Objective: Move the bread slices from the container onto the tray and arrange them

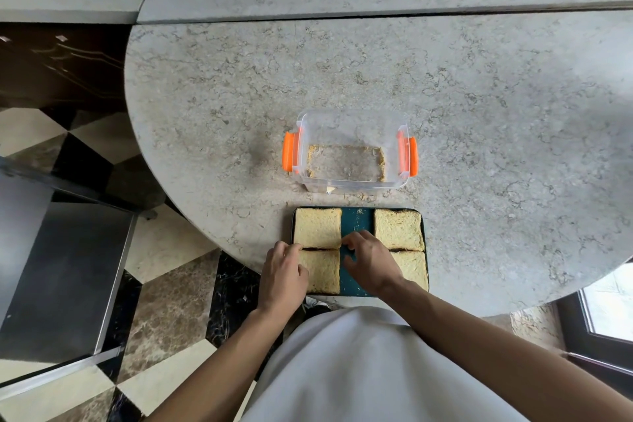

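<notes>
Four bread slices (318, 228) lie in two columns on the dark teal tray (356, 221) at the stone tabletop's (479, 113) near edge. The left hand (282, 276) and right hand (371, 262) flank the near-left slice, each grip loose, fingertips touching its edges. The clear container (349, 147) just beyond holds only crumbs.

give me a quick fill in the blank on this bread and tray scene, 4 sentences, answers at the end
1. The number of bread slices lying on the dark tray is ____.
2. The clear container holds only ____, no slices.
3. The latches on the container's two sides are coloured ____.
4. The left hand and right hand both work at the ____ column of slices.

Missing words: four; crumbs; orange; left
</notes>
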`<action>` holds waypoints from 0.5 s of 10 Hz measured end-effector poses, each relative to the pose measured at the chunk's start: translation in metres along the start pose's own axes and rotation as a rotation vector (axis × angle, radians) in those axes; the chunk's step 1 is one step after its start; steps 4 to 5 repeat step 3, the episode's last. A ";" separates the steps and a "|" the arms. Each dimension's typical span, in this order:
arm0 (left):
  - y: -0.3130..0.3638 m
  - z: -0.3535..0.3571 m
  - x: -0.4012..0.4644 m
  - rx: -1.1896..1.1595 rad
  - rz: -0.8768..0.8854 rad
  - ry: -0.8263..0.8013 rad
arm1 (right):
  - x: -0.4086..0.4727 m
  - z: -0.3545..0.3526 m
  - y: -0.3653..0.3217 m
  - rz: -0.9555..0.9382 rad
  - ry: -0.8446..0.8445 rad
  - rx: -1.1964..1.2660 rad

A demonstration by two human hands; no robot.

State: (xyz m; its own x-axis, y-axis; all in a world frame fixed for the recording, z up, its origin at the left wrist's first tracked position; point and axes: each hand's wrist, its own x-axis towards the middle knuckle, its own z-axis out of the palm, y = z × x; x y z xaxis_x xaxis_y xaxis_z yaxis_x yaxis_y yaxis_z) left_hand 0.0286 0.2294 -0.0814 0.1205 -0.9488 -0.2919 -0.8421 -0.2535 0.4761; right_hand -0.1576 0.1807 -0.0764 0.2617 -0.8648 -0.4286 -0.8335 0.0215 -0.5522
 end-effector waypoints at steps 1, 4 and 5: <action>-0.002 0.000 0.001 0.004 -0.013 -0.021 | 0.001 0.002 0.000 0.000 -0.008 0.012; -0.001 0.002 0.002 -0.006 0.011 0.019 | 0.000 0.003 0.003 -0.015 0.018 0.020; -0.001 0.002 0.002 -0.006 0.011 0.019 | 0.000 0.003 0.003 -0.015 0.018 0.020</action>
